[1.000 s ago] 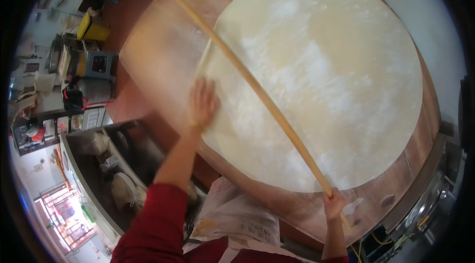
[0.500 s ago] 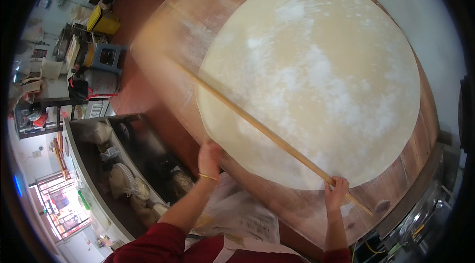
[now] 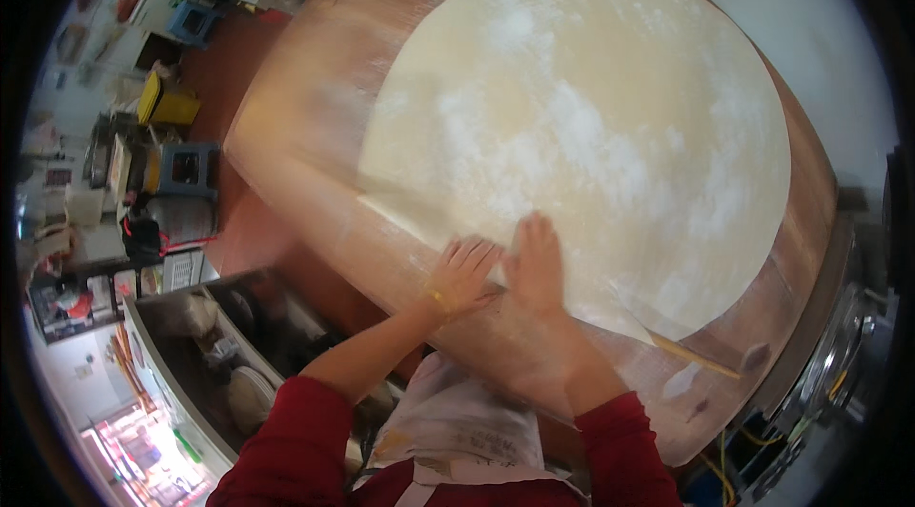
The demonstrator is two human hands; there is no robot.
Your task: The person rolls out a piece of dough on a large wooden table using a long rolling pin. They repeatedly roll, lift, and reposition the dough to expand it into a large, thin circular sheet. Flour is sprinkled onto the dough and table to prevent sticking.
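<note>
A huge, thin round sheet of dough, dusted with white flour, lies on the wooden work table. Its near edge is now straight and folded over a long rolling pin, whose right end sticks out bare. Dough covers most of the pin. Flat on that covered stretch lies my left hand, its fingers stretched out. My right hand, slightly blurred, is close beside it with straight fingers on the dough just past the edge. Neither hand is wrapped around the pin.
The wooden table reaches out to the left past the dough. Below it at left stands an open cabinet with bags and plates. Blue stools and a yellow bin are on the red floor. Metal cookware sits at the right.
The pin lay bare on the dough with my right hand on its near end; now the dough's near edge covers it. Both hands have come together at the middle of that edge.
</note>
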